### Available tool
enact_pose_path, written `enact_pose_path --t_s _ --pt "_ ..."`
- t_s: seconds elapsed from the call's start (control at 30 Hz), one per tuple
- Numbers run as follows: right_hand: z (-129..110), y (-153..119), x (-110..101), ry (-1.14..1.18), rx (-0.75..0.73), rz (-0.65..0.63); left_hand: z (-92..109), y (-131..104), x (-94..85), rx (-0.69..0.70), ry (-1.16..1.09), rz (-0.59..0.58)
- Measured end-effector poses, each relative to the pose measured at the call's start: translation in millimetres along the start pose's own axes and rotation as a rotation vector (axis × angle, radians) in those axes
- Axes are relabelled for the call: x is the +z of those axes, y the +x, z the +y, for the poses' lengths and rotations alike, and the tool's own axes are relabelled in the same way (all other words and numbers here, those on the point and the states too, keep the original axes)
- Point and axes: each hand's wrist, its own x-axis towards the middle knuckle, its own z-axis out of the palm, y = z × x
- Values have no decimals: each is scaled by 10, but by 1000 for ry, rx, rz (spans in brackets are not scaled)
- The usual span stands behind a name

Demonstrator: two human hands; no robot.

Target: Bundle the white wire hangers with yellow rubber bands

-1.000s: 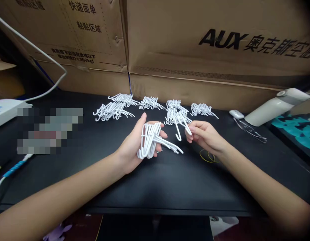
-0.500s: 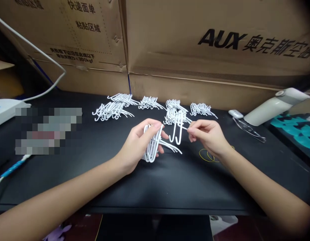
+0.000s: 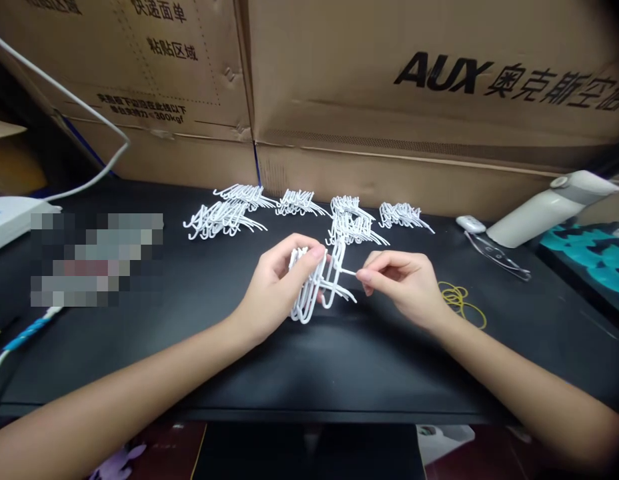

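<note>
Over the middle of the dark table, my left hand [image 3: 284, 287] is closed around a bunch of white wire hooks [image 3: 305, 300], with their thin stems sticking out to the right. My right hand [image 3: 402, 283] pinches the stem of another white double hook [image 3: 332, 270] between thumb and fingertips. That hook is upright, close against the right side of the bunch; whether the two touch is hard to tell. Behind my hands lie heaps of the same white hooks, among them a left heap [image 3: 222, 217], a middle heap [image 3: 352, 227] and a right heap [image 3: 402, 215].
Yellow rubber bands [image 3: 462, 303] lie right of my right hand. Farther right are glasses [image 3: 497, 257], a small white case [image 3: 470, 225] and a leaning white bottle [image 3: 539, 213]. Cardboard boxes [image 3: 389, 120] wall off the back. A white cable [image 3: 89, 107] runs at left beside a blurred-out object.
My right hand has brought its hook left and slightly down, from apart to close against the bunch in my left hand. My left hand has stayed almost still.
</note>
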Motion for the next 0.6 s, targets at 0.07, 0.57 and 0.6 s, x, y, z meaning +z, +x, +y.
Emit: enact_pose_path --t_s 0.07,0.57,0.6 --pt "-7 17 -27 -7 8 -3 -8 6 -3 -19 -12 4" --pt "65 56 6 213 234 -32 -44 24 -7 -72 13 48" --pt "62 52 8 211 232 -28 -50 27 -5 -66 29 57"
